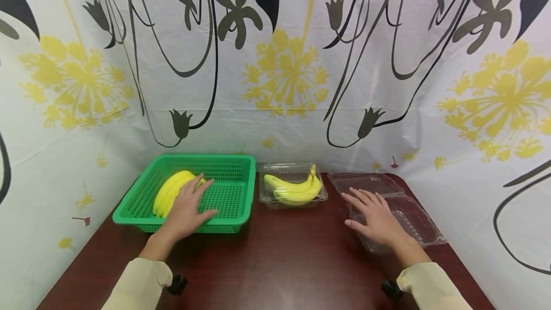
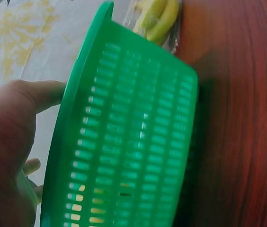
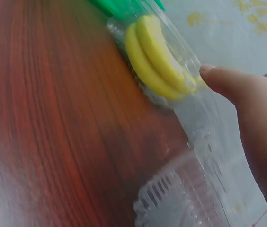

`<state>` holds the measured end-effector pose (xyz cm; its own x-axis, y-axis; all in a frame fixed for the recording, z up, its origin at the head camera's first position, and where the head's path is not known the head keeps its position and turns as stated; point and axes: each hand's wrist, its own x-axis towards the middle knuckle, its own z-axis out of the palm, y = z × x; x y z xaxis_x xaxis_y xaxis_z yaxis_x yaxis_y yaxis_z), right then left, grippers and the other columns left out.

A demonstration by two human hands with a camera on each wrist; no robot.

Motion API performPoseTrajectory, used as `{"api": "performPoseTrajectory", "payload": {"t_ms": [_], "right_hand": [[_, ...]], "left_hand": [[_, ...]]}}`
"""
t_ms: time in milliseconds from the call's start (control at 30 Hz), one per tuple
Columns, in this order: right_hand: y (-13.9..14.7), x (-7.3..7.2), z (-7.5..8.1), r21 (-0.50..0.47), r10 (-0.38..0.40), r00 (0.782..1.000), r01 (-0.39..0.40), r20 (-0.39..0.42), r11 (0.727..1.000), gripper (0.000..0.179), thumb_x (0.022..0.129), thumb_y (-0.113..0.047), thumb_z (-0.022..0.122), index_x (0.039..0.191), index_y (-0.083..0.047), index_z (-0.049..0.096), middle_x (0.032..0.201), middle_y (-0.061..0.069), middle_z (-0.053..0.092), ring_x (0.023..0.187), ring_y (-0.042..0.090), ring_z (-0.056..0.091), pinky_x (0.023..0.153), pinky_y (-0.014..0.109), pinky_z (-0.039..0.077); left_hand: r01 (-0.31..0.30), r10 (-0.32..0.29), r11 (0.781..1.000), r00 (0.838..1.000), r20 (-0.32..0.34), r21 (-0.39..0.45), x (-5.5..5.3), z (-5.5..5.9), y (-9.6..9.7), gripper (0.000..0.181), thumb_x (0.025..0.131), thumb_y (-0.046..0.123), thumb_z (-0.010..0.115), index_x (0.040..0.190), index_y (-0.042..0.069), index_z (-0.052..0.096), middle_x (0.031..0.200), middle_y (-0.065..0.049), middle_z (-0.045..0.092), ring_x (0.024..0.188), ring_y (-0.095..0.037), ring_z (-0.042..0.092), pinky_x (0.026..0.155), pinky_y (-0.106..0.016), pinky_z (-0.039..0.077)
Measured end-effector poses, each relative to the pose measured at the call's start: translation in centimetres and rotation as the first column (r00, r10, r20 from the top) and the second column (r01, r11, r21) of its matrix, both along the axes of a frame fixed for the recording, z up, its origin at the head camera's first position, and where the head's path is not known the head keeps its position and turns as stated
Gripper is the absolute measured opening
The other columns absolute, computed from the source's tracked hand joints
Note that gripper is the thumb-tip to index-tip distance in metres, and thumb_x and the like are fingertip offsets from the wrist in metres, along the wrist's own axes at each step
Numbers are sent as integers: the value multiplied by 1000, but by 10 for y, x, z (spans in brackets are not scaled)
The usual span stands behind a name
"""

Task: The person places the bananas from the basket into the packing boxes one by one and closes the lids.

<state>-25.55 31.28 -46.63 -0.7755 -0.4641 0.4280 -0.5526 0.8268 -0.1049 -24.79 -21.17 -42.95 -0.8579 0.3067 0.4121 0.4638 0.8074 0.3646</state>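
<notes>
My left hand (image 1: 187, 207) reaches over the near rim of a green plastic basket (image 1: 232, 227), fingers spread, beside a bunch of bananas (image 1: 169, 192) lying inside on the left. In the left wrist view the thumb is by the basket's rim (image 2: 72, 99); whether it touches cannot be told. My right hand (image 1: 375, 216) hovers with spread fingers over an open clear plastic clamshell box (image 1: 419, 219) at the right, holding nothing. Between the two, a closed clear clamshell (image 1: 263, 195) contains another bunch of bananas (image 1: 297, 192), seen also in the right wrist view.
Everything stands on a dark reddish-brown table (image 1: 275, 271). Behind it and along both sides hangs a white sheet (image 1: 275, 142) printed with flowers and vines. The closed box sits near the back edge, just right of the basket.
</notes>
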Motion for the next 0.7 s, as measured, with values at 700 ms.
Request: {"api": "performPoseTrajectory", "payload": {"t_ms": [700], "right_hand": [[36,-2,-1,-96,-89,991,99,97,991,63,92,-41,64,147,-17,44,148,19,39,132,47,32,99,72,20]], "left_hand": [[-41,48,992,997,59,-121,-24,7,-48,82,76,26,84,144,4,44,147,-29,31,130,-54,29,97,-71,28]]}}
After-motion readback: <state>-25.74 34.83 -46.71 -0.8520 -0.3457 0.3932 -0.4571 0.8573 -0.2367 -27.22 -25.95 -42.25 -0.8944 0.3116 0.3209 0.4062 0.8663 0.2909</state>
